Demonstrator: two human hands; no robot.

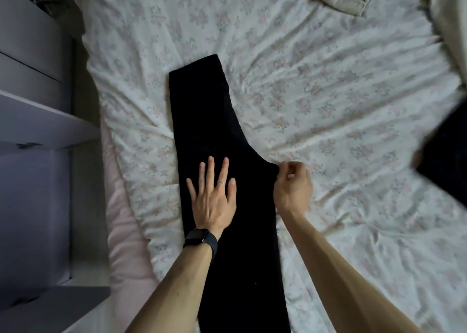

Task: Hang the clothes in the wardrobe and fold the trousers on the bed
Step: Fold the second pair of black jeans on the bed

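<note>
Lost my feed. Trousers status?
Left hand flat on black trousers. Right hand pinching their edge. Trousers laid lengthwise on bed. Another dark garment apart, right.

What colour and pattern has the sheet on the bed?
The sheet is off-white with a faint pink and grey floral print; the head view shows it best.

dim, soft light, wide-angle bending at edges, motion blur on dark cloth (444, 153) at right
</note>
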